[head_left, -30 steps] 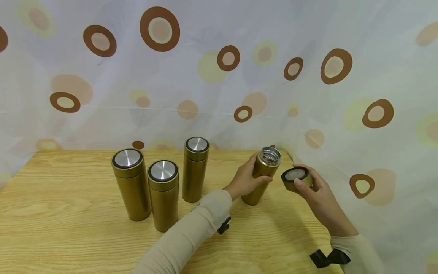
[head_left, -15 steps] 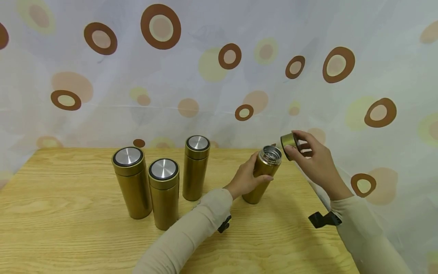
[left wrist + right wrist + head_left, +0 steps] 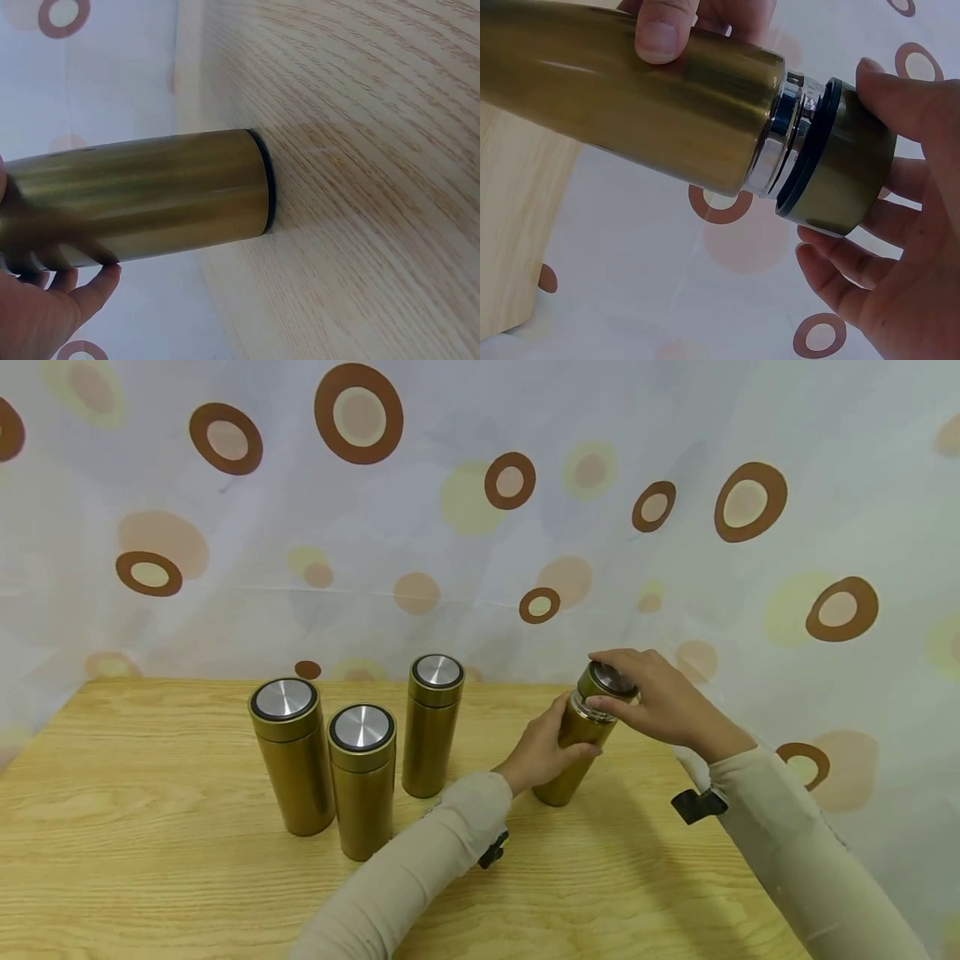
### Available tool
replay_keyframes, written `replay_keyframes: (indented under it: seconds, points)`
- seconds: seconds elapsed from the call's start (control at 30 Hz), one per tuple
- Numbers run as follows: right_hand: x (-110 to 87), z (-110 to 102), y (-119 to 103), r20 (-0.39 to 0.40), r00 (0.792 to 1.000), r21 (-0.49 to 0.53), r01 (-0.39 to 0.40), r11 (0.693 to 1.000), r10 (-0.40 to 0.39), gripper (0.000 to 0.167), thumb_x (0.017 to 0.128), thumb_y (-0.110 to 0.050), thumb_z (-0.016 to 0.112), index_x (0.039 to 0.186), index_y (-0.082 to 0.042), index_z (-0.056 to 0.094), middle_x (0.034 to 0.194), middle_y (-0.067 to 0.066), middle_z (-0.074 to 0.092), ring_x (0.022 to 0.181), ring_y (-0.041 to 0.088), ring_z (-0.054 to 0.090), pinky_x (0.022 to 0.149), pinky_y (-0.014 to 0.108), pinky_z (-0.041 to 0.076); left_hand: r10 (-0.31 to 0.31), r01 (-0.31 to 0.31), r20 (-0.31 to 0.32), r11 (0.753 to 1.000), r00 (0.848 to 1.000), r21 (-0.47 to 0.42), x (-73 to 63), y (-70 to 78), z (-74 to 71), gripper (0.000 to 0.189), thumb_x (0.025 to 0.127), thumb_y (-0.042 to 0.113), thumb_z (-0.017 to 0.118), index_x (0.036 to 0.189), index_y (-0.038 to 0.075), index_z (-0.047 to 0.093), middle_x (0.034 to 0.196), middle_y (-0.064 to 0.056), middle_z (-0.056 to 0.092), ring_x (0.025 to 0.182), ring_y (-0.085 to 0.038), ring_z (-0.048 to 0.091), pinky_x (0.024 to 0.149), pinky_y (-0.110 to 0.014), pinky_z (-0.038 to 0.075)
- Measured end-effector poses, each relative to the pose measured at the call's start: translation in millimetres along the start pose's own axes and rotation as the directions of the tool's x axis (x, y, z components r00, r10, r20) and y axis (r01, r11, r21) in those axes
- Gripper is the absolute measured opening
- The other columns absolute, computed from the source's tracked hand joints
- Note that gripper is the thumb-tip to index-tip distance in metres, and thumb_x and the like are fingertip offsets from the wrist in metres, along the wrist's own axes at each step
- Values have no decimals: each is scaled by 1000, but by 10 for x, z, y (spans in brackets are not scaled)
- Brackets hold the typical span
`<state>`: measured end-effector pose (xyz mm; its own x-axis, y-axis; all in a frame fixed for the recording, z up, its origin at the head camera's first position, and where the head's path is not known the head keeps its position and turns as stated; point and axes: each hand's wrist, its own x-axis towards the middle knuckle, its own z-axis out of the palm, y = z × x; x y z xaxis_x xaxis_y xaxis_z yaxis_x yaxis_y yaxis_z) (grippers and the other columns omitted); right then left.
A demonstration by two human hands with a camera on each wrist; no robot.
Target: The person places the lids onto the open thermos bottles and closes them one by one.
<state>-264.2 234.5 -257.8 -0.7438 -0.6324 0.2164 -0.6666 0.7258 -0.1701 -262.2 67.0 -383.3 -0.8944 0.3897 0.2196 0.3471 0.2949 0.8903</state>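
On the table's right side stands a gold vacuum flask [image 3: 564, 777], its upper body gripped by my left hand [image 3: 542, 752]. In the left wrist view the fingers curl round the flask [image 3: 172, 195], whose dark base meets the wood. My right hand [image 3: 663, 706] holds the gold lid [image 3: 596, 681] by its sides at the flask's mouth. Seen from the right wrist, the lid [image 3: 847, 161] sits slightly tilted at the shiny steel neck [image 3: 769, 165], with part of the neck showing below its dark rim.
Several like flasks with brushed silver tops stand to the left: a left one [image 3: 292, 768], a front one [image 3: 362, 793] and a back one [image 3: 431, 735]. The wooden table [image 3: 150, 810] ends against a patterned curtain [image 3: 420, 510] behind and at right.
My right hand has lifted the lid, turned it over from underside up to top up, and brought it left onto the flask's mouth. The left hand keeps its grip in place.
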Motion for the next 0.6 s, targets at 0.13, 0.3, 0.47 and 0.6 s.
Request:
replay_keyframes:
  seconds: [0.13, 0.3, 0.47, 0.6]
  points:
    - [32, 4, 6, 9, 999, 2, 33, 999, -33, 56, 92, -30, 66, 137, -2, 48, 130, 20, 55, 115, 41, 49, 92, 57, 43, 5, -5, -3, 1000, 1000, 2, -10, -8, -4, 82, 88, 36, 67, 152, 18, 19, 143, -4, 46, 124, -19, 51, 102, -34, 44]
    - [71, 33, 27, 39, 996, 11, 76, 997, -77, 55, 91, -28, 68, 134, 1, 51, 125, 19, 59, 111, 35, 55, 90, 52, 47, 10, -10, -9, 1000, 1000, -9, -15, -12, 11, 82, 88, 36, 68, 152, 18, 20, 143, -3, 46, 125, -18, 50, 103, -34, 43]
    - [75, 69, 52, 66, 995, 18, 75, 997, -77, 55, 90, -28, 69, 133, 2, 51, 125, 19, 59, 112, 35, 56, 92, 51, 47, 0, -1, -13, 1000, 1000, -9, -20, -18, 27, 82, 87, 37, 68, 152, 19, 20, 141, -3, 48, 123, -17, 51, 102, -35, 43]
    - [77, 42, 36, 72, 995, 5, 70, 998, -70, 56, 89, -28, 70, 134, 0, 51, 126, 19, 58, 113, 36, 54, 91, 52, 47, 2, -2, -15, 1000, 1000, -5, -14, -15, 23, 82, 88, 37, 68, 152, 20, 20, 140, -2, 48, 122, -17, 52, 102, -36, 44]
